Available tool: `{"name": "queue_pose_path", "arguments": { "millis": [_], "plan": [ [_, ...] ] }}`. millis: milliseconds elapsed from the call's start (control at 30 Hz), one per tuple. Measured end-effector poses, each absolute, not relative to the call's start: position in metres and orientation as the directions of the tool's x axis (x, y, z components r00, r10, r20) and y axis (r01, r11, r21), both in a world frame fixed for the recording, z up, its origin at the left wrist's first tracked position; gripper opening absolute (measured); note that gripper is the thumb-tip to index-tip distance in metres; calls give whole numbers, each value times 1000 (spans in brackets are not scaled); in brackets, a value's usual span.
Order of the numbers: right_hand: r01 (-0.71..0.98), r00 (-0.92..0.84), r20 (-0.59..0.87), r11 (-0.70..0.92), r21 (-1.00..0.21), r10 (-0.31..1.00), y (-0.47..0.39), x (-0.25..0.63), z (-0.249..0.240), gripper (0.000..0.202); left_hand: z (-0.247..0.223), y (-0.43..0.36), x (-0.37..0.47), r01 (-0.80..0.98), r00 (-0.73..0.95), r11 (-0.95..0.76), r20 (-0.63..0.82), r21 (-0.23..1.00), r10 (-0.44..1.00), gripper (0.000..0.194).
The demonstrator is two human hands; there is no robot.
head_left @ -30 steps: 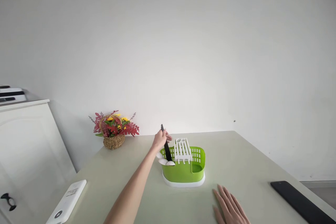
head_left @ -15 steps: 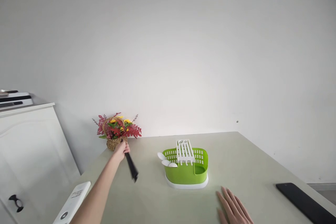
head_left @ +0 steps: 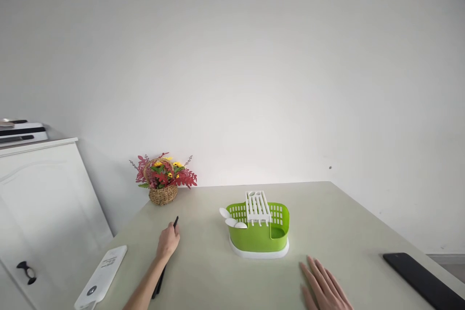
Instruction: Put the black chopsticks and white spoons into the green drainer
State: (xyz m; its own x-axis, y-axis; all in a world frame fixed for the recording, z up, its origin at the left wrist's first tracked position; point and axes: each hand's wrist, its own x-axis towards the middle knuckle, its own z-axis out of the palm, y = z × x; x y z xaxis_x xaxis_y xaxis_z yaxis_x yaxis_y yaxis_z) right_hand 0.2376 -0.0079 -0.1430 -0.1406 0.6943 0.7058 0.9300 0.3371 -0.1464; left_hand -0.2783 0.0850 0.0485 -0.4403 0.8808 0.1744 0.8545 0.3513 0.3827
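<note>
Dark chopsticks (head_left: pixel 159 286) are gripped in my left hand (head_left: pixel 169 242), low over the left part of the table; their thin end pokes out beyond the fingers and the rest runs back beside the wrist. My right hand (head_left: pixel 323 286) lies flat on the table at the front right, fingers stretched and holding nothing. Between the hands and farther back is a green basket (head_left: pixel 250 239) on a white base. A white slotted rack (head_left: pixel 258 207) sits across its top, and several white spoons (head_left: pixel 231 222) lean out over its left side.
A wicker basket of flowers (head_left: pixel 163 194) stands at the back left. A white device (head_left: pixel 103 276) lies at the left edge, a black phone-like slab (head_left: pixel 417 278) at the right. Left of the table is a white cabinet (head_left: pixel 47 193).
My left hand has come down and nearer, away from the flower basket, and the chopsticks have swung to point back toward the forearm. My right hand has hardly moved.
</note>
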Motion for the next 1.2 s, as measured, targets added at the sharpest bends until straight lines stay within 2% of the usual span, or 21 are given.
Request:
{"name": "queue_pose_path", "arguments": {
  "millis": [133, 233, 400, 467, 567, 667, 767, 833, 1033, 1200],
  "plan": [
    [921, -203, 671, 371, -116, 713, -14, 243, -133, 59, 31, 75, -263, 921, -337, 259, 261, 291, 905, 27],
    [922, -222, 662, 375, -95, 716, -16, 244, -126, 57, 25, 67, -252, 933, -317, 236, 311, 272, 896, 26],
    [932, -250, 642, 359, -43, 725, -13, 247, -121, 54, 48, 75, -246, 903, -350, 229, 312, 364, 883, 32],
    [936, -264, 635, 351, -13, 726, -12, 248, -121, 54, 67, 85, -238, 890, -328, 178, 316, 420, 890, 34],
    [940, -273, 626, 341, 13, 730, -11, 249, -122, 55, 95, 99, -210, 866, -190, -7, 342, 500, 920, 32],
    [939, -269, 637, 343, 8, 723, -10, 249, -124, 56, 117, 96, -166, 804, -37, -193, 372, 562, 928, 42],
    [938, -276, 657, 346, 25, 702, -8, 250, -127, 55, 132, 79, -123, 679, 174, -423, 429, 600, 886, 44],
    [940, -287, 659, 336, 56, 695, -7, 250, -129, 55, 138, 68, -102, 663, 283, -511, 449, 547, 848, 43],
    [941, -293, 650, 330, 69, 701, -9, 248, -125, 55, 145, 59, -78, 735, 495, -625, 422, 263, 760, 33],
    [936, -282, 635, 350, 19, 719, -14, 247, -116, 56, 149, 63, -76, 705, 603, -684, 348, 190, 718, 23]
  ]
}}
